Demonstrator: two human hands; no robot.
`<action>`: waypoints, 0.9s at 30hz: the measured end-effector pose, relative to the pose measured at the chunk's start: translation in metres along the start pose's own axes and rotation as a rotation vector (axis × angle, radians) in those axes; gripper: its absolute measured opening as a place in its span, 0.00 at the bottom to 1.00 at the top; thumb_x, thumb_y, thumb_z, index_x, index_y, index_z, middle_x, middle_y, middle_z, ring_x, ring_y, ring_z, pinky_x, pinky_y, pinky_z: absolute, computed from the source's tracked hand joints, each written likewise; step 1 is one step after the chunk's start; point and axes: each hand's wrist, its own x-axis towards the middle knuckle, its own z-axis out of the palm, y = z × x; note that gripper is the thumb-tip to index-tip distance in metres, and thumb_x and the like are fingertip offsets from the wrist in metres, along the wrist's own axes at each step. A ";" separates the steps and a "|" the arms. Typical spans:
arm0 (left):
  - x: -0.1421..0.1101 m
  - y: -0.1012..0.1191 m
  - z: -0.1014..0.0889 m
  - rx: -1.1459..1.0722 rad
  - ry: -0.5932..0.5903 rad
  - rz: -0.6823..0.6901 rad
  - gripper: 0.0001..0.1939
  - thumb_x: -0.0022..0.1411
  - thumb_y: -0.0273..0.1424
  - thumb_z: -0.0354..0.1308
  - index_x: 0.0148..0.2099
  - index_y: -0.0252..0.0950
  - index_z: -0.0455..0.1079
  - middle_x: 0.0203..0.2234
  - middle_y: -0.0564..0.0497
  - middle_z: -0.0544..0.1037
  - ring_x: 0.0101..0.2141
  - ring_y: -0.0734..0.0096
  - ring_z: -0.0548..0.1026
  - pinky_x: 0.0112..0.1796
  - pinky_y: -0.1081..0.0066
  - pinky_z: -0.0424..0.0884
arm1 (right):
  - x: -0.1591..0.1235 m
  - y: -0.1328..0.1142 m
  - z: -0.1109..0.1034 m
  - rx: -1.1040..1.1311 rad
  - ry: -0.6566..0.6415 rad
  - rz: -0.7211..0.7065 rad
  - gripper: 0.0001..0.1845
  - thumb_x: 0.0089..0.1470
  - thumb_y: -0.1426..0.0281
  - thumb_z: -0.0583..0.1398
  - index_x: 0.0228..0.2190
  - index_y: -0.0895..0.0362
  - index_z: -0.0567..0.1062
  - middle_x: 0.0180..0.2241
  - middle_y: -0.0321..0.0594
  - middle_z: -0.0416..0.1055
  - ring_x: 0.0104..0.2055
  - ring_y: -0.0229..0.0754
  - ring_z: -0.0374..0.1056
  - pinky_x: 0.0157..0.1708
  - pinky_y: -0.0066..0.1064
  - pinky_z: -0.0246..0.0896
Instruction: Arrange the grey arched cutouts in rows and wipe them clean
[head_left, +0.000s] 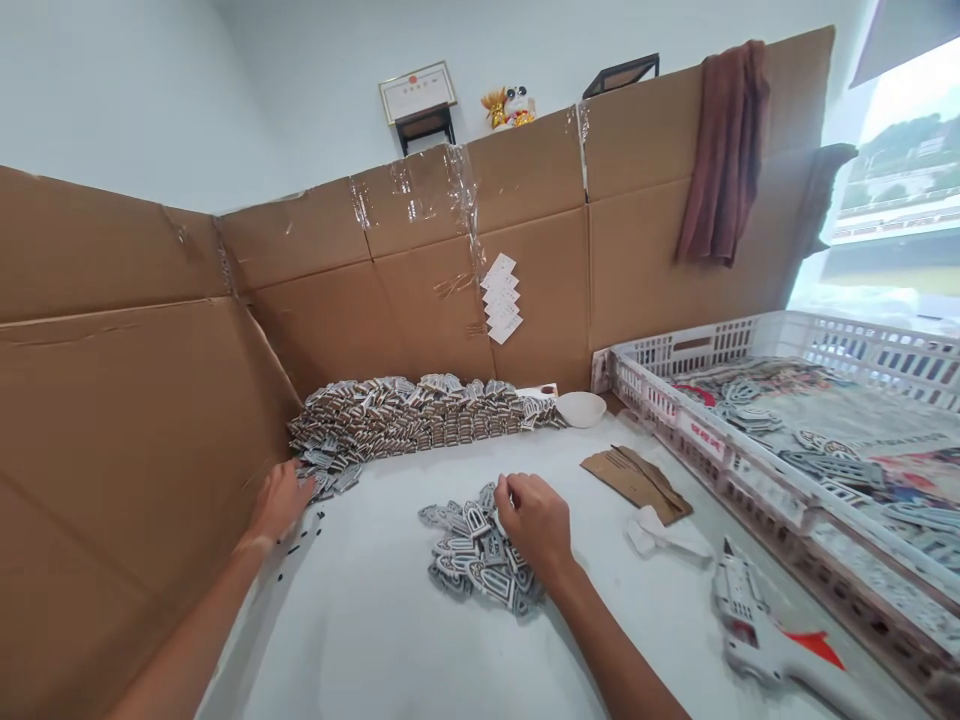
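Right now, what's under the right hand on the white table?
The right hand rests on a loose heap of grey-and-white shaped pieces, its fingertips touching them. The pieces directly beneath the palm are covered, so their shape and number can't be seen.

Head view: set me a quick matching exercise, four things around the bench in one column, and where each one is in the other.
Things:
1. white bowl
2. brown towel
3. white plastic crate
4. paper tags

Places:
A. hanging over the cardboard wall
B. at the end of the stacked grey pieces
C. stuck on the cardboard wall
D. beside the table, on the right

Pairs: 1-B, 2-A, 3-D, 4-C
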 end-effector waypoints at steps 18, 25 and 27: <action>-0.173 0.191 0.086 -0.708 -0.198 0.288 0.24 0.71 0.48 0.50 0.53 0.39 0.78 0.55 0.43 0.80 0.62 0.52 0.71 0.70 0.47 0.58 | -0.014 0.010 0.003 -0.006 -0.752 0.085 0.28 0.72 0.55 0.58 0.67 0.48 0.72 0.69 0.48 0.68 0.69 0.53 0.64 0.65 0.43 0.54; -0.174 0.188 0.088 -0.742 -0.196 0.225 0.22 0.69 0.49 0.54 0.51 0.41 0.79 0.54 0.43 0.80 0.64 0.54 0.69 0.71 0.49 0.59 | -0.014 -0.012 0.004 0.030 -0.651 0.185 0.13 0.69 0.63 0.60 0.49 0.53 0.81 0.52 0.45 0.81 0.55 0.52 0.73 0.56 0.42 0.58; -0.176 0.189 0.086 -0.747 -0.191 0.208 0.22 0.68 0.50 0.54 0.51 0.41 0.78 0.55 0.43 0.80 0.65 0.54 0.69 0.71 0.49 0.60 | -0.015 -0.015 0.004 0.026 -0.624 0.216 0.12 0.68 0.65 0.60 0.48 0.53 0.81 0.50 0.44 0.82 0.54 0.53 0.73 0.55 0.42 0.58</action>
